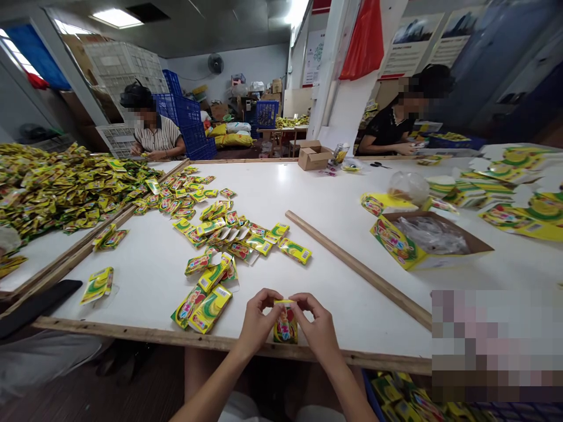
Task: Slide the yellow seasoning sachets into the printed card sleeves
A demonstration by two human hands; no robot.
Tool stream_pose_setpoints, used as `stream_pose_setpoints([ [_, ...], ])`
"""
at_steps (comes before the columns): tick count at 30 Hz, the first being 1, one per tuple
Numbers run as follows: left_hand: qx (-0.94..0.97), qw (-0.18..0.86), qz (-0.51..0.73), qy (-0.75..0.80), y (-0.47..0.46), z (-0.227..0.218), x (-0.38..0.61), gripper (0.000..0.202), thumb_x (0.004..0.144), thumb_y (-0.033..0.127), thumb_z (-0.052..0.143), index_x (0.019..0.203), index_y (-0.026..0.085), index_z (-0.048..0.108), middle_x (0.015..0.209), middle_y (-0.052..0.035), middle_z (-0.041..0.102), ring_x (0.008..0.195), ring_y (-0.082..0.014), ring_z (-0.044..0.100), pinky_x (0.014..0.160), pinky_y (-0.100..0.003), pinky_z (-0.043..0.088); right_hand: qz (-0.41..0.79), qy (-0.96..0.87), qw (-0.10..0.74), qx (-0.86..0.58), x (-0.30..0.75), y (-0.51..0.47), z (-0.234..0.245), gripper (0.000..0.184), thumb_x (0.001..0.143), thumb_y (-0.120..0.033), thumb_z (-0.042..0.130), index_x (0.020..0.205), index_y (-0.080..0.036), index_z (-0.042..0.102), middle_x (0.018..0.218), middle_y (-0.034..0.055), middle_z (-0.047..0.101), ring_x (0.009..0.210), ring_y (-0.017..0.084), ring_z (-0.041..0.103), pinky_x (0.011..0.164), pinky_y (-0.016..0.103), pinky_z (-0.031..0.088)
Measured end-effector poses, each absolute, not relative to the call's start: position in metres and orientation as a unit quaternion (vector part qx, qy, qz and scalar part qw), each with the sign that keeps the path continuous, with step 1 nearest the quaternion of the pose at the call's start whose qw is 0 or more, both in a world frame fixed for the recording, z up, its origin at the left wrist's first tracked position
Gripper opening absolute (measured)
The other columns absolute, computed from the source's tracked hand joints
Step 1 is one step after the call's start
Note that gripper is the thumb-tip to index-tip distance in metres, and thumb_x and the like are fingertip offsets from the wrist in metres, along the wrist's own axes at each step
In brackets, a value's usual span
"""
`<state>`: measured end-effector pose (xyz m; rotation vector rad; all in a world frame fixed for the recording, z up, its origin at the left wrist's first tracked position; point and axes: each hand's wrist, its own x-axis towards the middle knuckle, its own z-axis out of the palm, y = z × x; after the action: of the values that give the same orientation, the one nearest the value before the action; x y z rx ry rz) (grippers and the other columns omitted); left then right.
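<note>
Both my hands pinch one small yellow-green packet (pixel 285 324) at the near edge of the white table (pixel 334 234). My left hand (pixel 257 319) grips its top left corner and my right hand (pixel 315 323) grips its top right corner. The packet hangs upright between them. Several like packets (pixel 206 305) lie flat on the table just left of my left hand, and more packets (pixel 229 234) are scattered further back.
A big heap of packets (pixel 57 187) covers the left table. A wooden strip (pixel 356 266) runs diagonally on the right. A cardboard box (pixel 428 240) with clear bags sits beyond it. Two people work at the far side. A black object (pixel 37 305) lies at left.
</note>
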<state>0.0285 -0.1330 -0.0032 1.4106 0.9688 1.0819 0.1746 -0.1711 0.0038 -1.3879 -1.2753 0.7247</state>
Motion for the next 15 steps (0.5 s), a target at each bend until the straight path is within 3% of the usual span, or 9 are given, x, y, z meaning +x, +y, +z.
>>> stream_pose_setpoints([
  [7,0.588,0.525,0.455,0.415,-0.130,-0.002,0.031,0.017,0.082,0.031,0.062,0.082,0.015,0.065,0.071,-0.0013,0.063,0.066,-0.0136,0.055,0.064,-0.024,0.043,0.319,-0.532,0.528,-0.580,0.175,-0.164,0.005,0.027,0.084,-0.045,0.060,0.080,-0.019,0.062,0.074,0.0034,0.065,0.070,0.019,0.060,0.067,0.028,0.049],
  [15,0.592,0.529,0.443,0.416,-0.126,0.001,0.031,0.017,0.083,0.031,0.062,0.080,0.014,0.065,0.072,-0.0015,0.064,0.067,-0.0134,0.055,0.066,-0.024,0.043,0.344,-0.517,0.532,-0.575,0.176,-0.164,-0.004,0.029,0.083,-0.048,0.060,0.080,-0.019,0.061,0.076,0.0036,0.065,0.072,0.019,0.060,0.069,0.028,0.048],
])
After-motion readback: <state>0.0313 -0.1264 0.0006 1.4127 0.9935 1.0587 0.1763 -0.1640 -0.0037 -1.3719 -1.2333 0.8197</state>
